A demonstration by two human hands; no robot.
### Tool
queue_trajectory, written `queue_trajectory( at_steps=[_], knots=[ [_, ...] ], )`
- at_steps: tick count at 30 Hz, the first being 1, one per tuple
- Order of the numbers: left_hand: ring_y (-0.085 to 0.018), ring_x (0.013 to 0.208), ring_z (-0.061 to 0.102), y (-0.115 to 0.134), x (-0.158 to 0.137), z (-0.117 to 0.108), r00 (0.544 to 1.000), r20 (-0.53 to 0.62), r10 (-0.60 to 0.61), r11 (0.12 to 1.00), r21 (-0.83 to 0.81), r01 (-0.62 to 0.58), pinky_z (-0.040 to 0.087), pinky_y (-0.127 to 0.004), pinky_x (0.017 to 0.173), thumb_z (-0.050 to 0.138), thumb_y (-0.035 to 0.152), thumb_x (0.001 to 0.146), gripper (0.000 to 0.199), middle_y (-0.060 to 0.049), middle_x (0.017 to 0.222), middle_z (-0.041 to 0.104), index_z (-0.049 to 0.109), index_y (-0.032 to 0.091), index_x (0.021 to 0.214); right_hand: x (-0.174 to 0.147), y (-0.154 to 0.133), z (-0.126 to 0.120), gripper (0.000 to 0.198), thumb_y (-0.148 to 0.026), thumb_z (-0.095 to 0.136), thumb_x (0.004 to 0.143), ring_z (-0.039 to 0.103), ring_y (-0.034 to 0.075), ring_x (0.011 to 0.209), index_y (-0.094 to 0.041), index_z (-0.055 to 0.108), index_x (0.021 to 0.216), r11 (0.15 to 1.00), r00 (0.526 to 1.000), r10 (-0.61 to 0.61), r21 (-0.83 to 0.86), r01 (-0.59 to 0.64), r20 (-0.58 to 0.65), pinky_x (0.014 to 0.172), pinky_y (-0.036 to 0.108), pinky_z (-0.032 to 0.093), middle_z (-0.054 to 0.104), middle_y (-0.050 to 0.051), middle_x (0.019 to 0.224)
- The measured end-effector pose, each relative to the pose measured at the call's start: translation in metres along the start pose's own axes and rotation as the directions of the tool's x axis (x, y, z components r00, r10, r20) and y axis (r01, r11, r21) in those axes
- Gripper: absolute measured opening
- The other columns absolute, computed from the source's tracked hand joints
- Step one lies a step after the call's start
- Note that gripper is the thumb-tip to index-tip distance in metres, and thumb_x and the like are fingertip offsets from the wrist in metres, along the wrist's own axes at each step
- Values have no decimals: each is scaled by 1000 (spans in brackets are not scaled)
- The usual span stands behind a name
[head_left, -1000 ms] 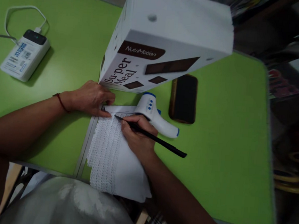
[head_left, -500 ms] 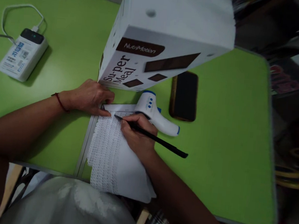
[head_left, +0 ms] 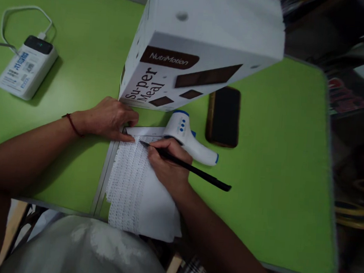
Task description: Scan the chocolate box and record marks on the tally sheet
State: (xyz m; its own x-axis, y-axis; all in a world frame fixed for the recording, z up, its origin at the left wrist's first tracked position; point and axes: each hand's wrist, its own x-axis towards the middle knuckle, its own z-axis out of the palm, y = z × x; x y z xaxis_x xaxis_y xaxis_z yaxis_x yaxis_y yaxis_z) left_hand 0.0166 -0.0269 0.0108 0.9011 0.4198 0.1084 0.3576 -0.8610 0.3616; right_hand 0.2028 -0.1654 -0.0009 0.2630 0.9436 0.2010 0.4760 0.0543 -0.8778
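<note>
My right hand (head_left: 171, 161) is closed around a black pen (head_left: 198, 172), its tip on a sheet of paper (head_left: 156, 206) covered on the left with dense rows of handwriting. My left hand (head_left: 111, 119) rests at the sheet's upper left corner, the thumb stretched onto the paper and apart from the forefinger; the other fingers are partly hidden. Just beyond my right hand, a white and blue infrared thermometer (head_left: 196, 148) lies on its side over the paper's top edge. The sheet's lower end hangs past the table edge.
A tall white NutriMotion box (head_left: 210, 28) stands behind the paper. To its right lies a dark phone (head_left: 223, 117). A white power bank (head_left: 28, 68) with a cable (head_left: 24, 7) sits at the left of the green table (head_left: 281, 170). A metal seam (head_left: 103, 185) crosses the tabletop.
The pen's rear end has swung slightly up and to the right, with its tip nearly in place. The sheet's lower end has shifted a little left. My left hand stays put.
</note>
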Motion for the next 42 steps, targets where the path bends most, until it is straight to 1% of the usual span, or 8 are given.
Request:
queue_trajectory(
  at_steps=[4,9,14,20,24,30,37,42],
  knots=[
    [-15,60,57,0,0,0,1000,2,-8,1000,-7,8,29,-26,56,68,56,81,38,-2,73,70,69,19,90,0,0,1,5,-23,61,73,56,12,50,-25,61,68,1000,999,-8,-13,8,-32,49,27,47,62,-6,56],
    [-15,61,57,0,-1,-1,1000,-4,4,1000,-12,-4,30,-27,56,67,51,83,33,-1,72,69,69,19,90,-1,2,2,5,-22,61,73,55,12,50,-25,62,69,1000,999,1,-14,-1,-34,50,26,47,62,-6,56],
    [-14,60,56,-1,-1,0,1000,-12,4,1000,-13,-4,30,-27,56,67,52,83,35,-1,71,69,69,18,89,-3,3,2,7,-19,62,72,55,11,51,-24,60,67,999,999,-34,-15,33,-29,51,26,46,61,-7,57],
    [-14,59,56,-2,-2,1,999,-34,18,1000,-20,-19,30,-27,55,64,53,83,34,-1,70,68,68,19,87,-2,-1,2,7,-23,60,73,53,11,49,-25,59,66,1000,996,22,-19,-24,-86,49,26,46,58,-7,54],
    [-15,58,56,-2,-2,0,999,-38,20,1000,-22,-20,30,-27,55,63,54,83,35,-1,69,68,68,20,86,-2,-1,2,6,-22,60,72,53,12,51,-25,60,67,1000,999,23,-9,-24,-48,50,27,47,59,-7,56],
    [-15,58,57,-3,-1,2,999,-37,17,1000,-19,-18,32,-28,55,65,55,83,36,-1,69,68,68,20,86,-2,-2,3,7,-24,58,72,54,12,51,-25,58,65,999,996,21,-47,-24,-81,50,27,48,59,-6,56],
    [-15,60,56,-1,-1,-1,1000,7,-15,1000,-6,15,32,-28,56,66,53,84,34,-1,71,69,69,19,89,-1,-4,-1,6,-23,59,73,56,12,51,-25,60,67,999,999,31,-22,-31,-14,50,27,48,62,-6,57],
    [-15,59,57,-2,-1,1,1000,-24,6,1000,-14,-7,31,-28,55,65,55,83,36,-2,72,68,67,20,87,-1,-1,0,6,-25,62,73,57,12,50,-25,64,68,999,1000,13,-41,-13,-4,49,26,47,64,-5,56]
  ],
)
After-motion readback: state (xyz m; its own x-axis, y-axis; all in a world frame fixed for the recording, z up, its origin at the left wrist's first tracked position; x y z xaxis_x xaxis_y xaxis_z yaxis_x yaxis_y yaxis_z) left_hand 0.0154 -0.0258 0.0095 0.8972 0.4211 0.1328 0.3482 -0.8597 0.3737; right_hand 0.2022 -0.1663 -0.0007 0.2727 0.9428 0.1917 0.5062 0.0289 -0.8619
